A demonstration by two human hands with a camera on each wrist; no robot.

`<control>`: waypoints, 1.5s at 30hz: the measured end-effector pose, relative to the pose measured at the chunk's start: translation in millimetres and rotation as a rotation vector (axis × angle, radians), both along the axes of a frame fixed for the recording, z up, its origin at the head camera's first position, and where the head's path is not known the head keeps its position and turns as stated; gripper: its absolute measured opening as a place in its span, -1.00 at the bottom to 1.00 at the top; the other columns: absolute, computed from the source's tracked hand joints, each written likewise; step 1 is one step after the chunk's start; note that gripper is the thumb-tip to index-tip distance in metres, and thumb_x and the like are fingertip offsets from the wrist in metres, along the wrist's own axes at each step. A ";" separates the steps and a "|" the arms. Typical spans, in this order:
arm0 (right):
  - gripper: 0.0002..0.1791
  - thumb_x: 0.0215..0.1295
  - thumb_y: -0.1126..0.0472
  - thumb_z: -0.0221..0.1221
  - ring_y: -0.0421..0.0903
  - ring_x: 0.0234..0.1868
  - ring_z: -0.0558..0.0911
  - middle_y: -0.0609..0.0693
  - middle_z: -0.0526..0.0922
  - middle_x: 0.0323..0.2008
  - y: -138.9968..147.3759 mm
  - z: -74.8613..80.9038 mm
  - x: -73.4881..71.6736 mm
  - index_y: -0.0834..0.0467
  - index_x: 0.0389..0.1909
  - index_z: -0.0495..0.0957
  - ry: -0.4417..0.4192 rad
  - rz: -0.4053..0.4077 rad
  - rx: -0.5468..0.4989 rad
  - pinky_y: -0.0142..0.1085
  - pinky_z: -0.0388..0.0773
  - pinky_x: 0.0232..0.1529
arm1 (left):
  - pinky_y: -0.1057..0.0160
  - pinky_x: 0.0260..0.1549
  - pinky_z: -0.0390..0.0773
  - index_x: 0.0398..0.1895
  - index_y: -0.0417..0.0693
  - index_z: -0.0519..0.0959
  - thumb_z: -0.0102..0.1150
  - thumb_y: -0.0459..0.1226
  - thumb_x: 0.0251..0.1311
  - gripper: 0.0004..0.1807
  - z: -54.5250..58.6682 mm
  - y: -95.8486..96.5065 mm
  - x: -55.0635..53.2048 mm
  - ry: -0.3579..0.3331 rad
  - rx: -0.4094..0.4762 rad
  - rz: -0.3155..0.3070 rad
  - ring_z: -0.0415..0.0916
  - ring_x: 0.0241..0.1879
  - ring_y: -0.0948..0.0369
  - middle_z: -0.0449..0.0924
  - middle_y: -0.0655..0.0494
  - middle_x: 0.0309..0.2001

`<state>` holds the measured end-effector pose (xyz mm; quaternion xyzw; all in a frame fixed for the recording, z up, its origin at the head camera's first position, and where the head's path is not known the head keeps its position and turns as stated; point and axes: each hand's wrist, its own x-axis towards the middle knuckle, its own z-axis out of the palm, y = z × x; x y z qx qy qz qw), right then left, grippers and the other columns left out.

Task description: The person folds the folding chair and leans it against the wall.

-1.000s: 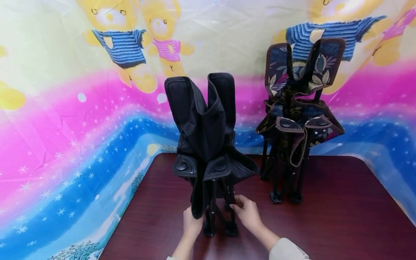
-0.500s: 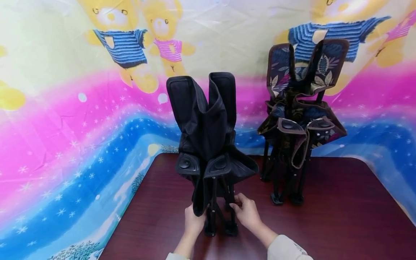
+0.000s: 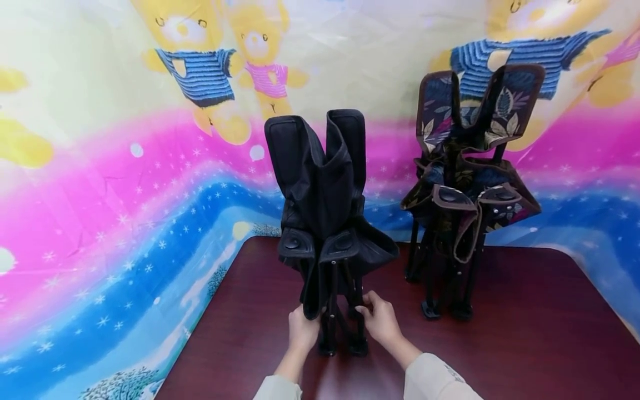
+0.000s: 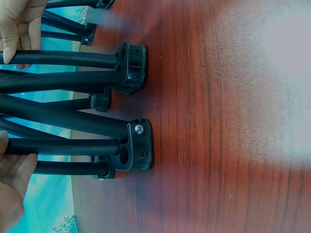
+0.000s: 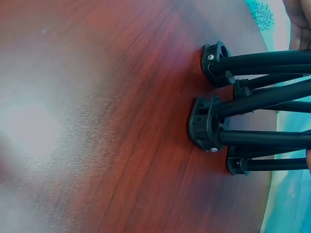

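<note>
A folded black fabric camping chair (image 3: 322, 194) stands upright on its legs, bunched together, on the dark red table (image 3: 240, 333). My left hand (image 3: 303, 328) grips a leg on its left side, low down, partly behind a hanging fold of black fabric. On the right side my right hand (image 3: 381, 319) pinches another leg between thumb and fingers. The left wrist view has both hands on the black tube legs (image 4: 63, 145), above plastic feet (image 4: 141, 144) that touch the tabletop. Only bits of the hands show at the edge of the right wrist view.
A second folded chair (image 3: 505, 205), dark with a leaf pattern and brown trim, stands at the back right of the table. Close behind the table hangs a colourful bear-print cloth (image 3: 165, 144), also running along its left side.
The head view has shifted slightly, so the whole scene sits further right. Both hands keep their hold on the black chair's legs, and the chair still stands in its folded shape.
</note>
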<state>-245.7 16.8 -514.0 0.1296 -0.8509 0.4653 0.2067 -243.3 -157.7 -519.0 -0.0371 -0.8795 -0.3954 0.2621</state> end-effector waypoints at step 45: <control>-0.82 0.12 0.33 0.09 -0.01 -0.26 0.57 0.15 0.62 -0.35 -12.7 14.8 -28.0 0.31 -0.32 0.61 -0.185 -0.214 -0.105 -0.15 0.48 -0.25 | 0.20 -0.50 0.49 -0.56 -0.23 0.64 0.23 -0.32 -0.08 -0.88 14.7 33.3 -36.6 -0.228 0.547 0.232 0.48 -0.53 0.13 0.58 -0.06 -0.53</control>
